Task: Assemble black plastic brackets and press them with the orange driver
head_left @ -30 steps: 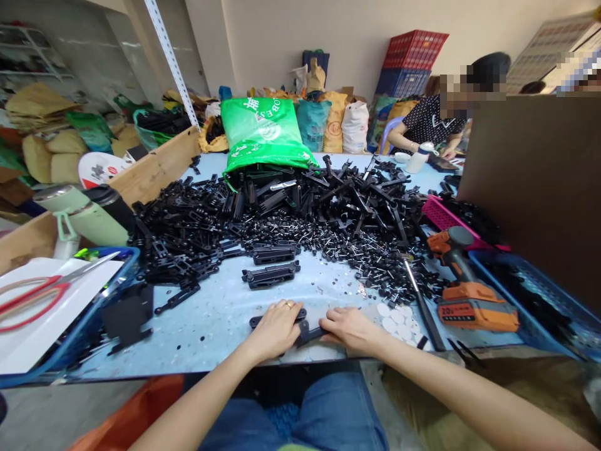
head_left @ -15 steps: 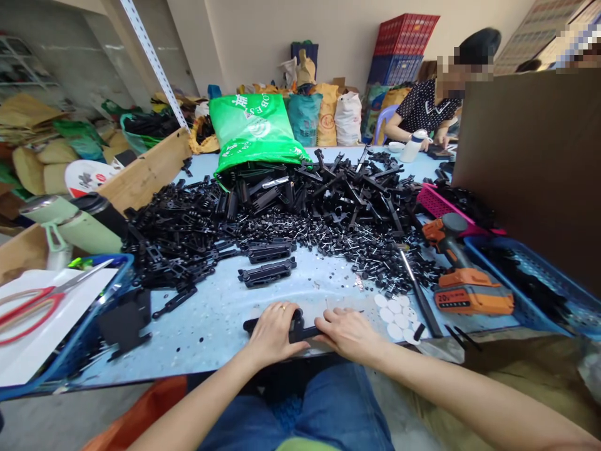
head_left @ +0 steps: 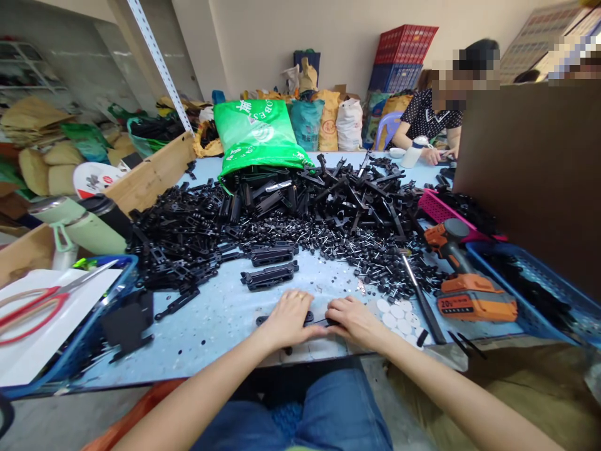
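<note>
Near the front edge of the table, my left hand (head_left: 290, 317) is closed over a long black plastic part (head_left: 321, 323), whose left end pokes out beyond the fingers. My right hand (head_left: 355, 321) grips the same part's right end with curled fingers, which hide that end. Just beyond my hands lie two black hinged pieces, a nearer one (head_left: 270, 276) and a farther one (head_left: 273, 254), side by side. Right of my right hand is a cluster of white round discs (head_left: 399, 318).
Heaped black parts (head_left: 173, 232) and loose screws (head_left: 347, 250) spread behind, below a green sack (head_left: 260, 134). To the right lie a metal-shafted tool (head_left: 425, 307), an orange cordless drill (head_left: 476, 297) and a blue basket (head_left: 521, 257). Scissors (head_left: 42, 300) rest at left. A co-worker (head_left: 432, 119) sits opposite.
Both hands have moved slightly forward, away from the table edge, with the black part, and my right hand's fingers are more curled around its end. The view has tilted up a little.
</note>
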`<state>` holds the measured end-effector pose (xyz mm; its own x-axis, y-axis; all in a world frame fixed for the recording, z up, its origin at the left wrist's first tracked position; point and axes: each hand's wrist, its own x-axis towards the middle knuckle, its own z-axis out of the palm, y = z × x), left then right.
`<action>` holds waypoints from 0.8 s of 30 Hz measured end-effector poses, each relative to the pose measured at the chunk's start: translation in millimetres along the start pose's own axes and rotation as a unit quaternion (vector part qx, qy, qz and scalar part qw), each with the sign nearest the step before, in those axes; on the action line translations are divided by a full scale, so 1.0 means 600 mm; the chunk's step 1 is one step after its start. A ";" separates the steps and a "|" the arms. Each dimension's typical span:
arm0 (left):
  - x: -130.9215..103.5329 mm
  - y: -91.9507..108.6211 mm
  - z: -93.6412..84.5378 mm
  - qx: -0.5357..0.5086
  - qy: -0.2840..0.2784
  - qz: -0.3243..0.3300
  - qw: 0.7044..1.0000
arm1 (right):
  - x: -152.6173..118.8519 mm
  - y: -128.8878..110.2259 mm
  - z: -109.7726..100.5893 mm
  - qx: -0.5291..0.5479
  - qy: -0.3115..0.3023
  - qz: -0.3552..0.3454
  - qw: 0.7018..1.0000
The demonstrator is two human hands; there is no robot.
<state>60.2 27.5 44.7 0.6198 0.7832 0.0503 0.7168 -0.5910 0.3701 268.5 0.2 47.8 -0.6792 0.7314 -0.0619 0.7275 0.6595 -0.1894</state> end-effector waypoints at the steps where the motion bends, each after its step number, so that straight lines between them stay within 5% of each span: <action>1: 0.033 -0.002 -0.005 0.006 0.013 -0.004 1.000 | -0.005 0.008 0.009 0.015 0.008 0.004 1.000; 7: 0.231 -0.038 -0.010 -0.032 0.054 -0.118 0.991 | -0.038 0.020 0.030 0.061 0.031 0.032 0.997; 11: 0.252 -0.037 0.000 -0.101 0.084 -0.148 0.980 | -0.009 0.061 0.006 0.020 0.080 0.083 0.993; 15: 0.172 -0.032 -0.015 -0.193 0.139 -0.161 0.958 | 0.071 0.141 -0.017 -0.052 0.136 0.174 0.974; 20: -0.002 -0.064 -0.043 -0.335 0.177 -0.235 0.895 | 0.143 0.184 -0.020 -0.017 0.141 0.167 0.976; 22: -0.064 -0.078 -0.041 -0.441 0.168 -0.278 0.836 | 0.144 0.172 -0.018 0.001 0.157 0.168 0.973; 24: -0.106 -0.085 -0.032 -0.575 0.144 -0.326 0.737 | 0.133 0.147 -0.018 0.019 0.170 0.166 0.971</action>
<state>-21.9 11.5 40.6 0.0520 0.9346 -0.3520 -0.0148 0.3531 0.9355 279.5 118.3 36.8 -0.3325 0.9216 0.2003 0.8920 0.3763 -0.2505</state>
